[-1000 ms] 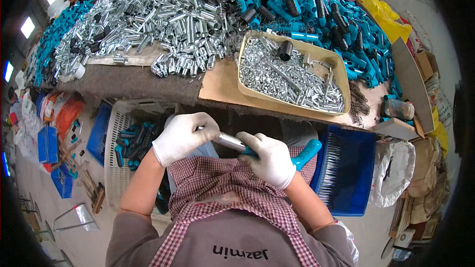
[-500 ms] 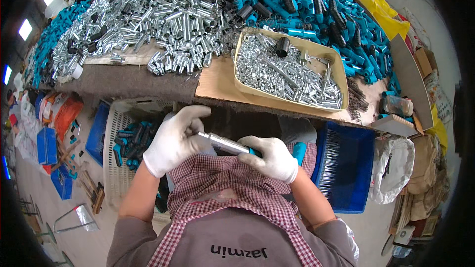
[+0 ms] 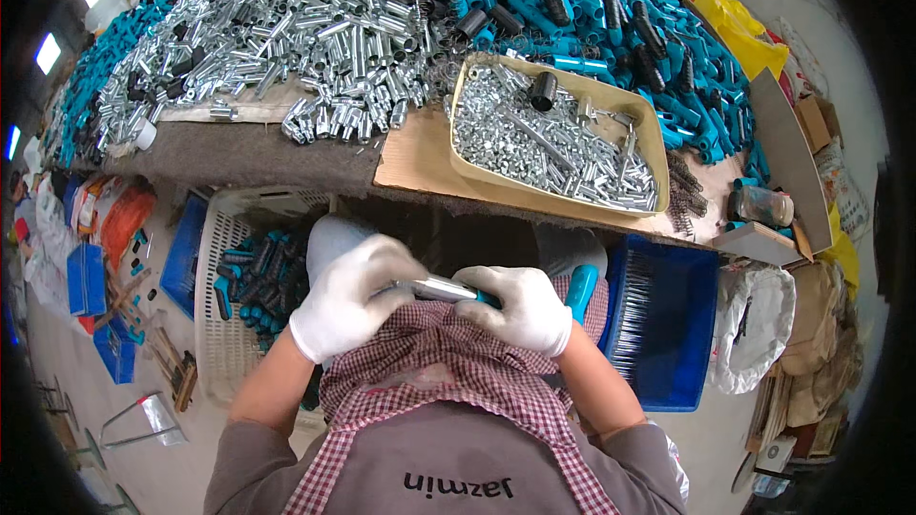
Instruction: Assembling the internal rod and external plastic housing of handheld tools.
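from here i see the main change at my left hand [image 3: 355, 296]: half a second ago its fingers stand spread off the end of the tube [image 3: 437, 288]; now they fold in over that end. they are blurred, so i can't tell whether they pinch it or only touch it. the tube has also swung a little closer to level. my right hand [image 3: 515, 305] stays wrapped around the teal handle [image 3: 582, 291], whose curved end shows past the wrist side. the tube sits between both hands, just over the apron [image 3: 439, 329], in front of the bench [image 3: 410, 167]. to me this means the work is now at the tube's left end, with the right hand as the steady side. the tray [image 3: 468, 165] of small metal parts stays untouched on the bench.
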The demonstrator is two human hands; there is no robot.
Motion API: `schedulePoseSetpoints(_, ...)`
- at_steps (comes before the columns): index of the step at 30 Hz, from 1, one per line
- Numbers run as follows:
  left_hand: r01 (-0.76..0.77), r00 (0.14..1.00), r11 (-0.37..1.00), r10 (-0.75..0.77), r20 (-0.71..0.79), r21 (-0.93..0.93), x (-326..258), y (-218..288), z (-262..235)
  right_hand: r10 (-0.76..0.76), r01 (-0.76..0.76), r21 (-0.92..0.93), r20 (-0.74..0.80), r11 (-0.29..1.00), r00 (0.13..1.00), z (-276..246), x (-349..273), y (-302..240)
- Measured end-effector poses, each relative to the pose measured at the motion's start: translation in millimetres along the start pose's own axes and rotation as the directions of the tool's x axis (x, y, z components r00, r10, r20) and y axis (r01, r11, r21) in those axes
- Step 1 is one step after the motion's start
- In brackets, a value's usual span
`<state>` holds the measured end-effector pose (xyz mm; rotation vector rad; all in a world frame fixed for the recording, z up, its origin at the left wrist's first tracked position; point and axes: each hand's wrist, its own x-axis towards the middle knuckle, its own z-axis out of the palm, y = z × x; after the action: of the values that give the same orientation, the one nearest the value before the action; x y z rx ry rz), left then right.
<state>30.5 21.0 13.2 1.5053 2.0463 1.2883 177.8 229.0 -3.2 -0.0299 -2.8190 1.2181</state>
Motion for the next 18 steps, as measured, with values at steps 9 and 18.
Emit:
schedulePoseSetpoints(9,0.299,0.954,0.943,-0.289,0.083,-0.144,-5.6,-11.9,0.5,-0.022,0.021,-0.053,-0.013,0.998,1.0,3.0,-1.1,2.4)
schedulePoseSetpoints(18,0.32,0.946,0.931,-0.324,0.005,-0.177,-9.0,-2.1,8.0,-0.039,0.037,-0.104,-0.022,0.994,0.999,6.1,-0.5,8.0)
